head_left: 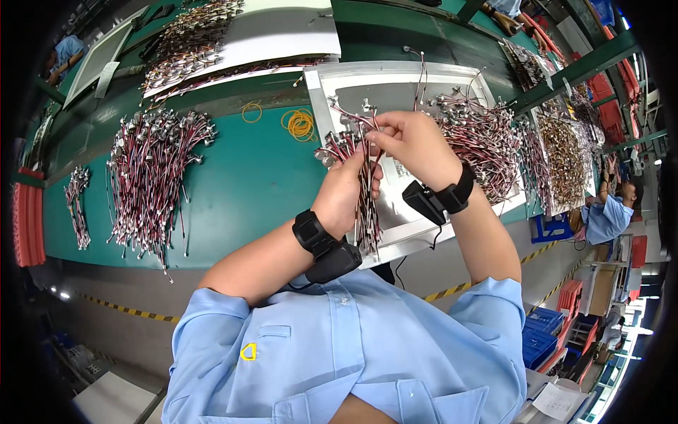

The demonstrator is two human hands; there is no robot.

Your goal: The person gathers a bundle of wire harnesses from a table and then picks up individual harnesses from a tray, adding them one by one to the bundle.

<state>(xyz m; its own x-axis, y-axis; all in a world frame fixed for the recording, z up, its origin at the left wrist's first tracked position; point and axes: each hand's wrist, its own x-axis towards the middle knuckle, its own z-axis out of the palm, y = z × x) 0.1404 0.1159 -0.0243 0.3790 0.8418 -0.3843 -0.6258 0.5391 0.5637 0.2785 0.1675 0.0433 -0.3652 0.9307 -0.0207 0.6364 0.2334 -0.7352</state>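
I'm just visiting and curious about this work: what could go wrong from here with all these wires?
1. The left hand grips many thin wires in one wire bundle, with the right hand at its upper end; tugging one wire might pull others loose.
2. The thin black cable dangling below the right wrist device could snag on something.

green-topped bench (233,184) viewed from above. at left, a small bundle of wires (78,205); to its right, a much larger pile of dark-red, black and white wires (150,184); farther back, a single yellow loop (244,114) near a yellow coil (301,127); beyond, a pale-framed tray (316,95).
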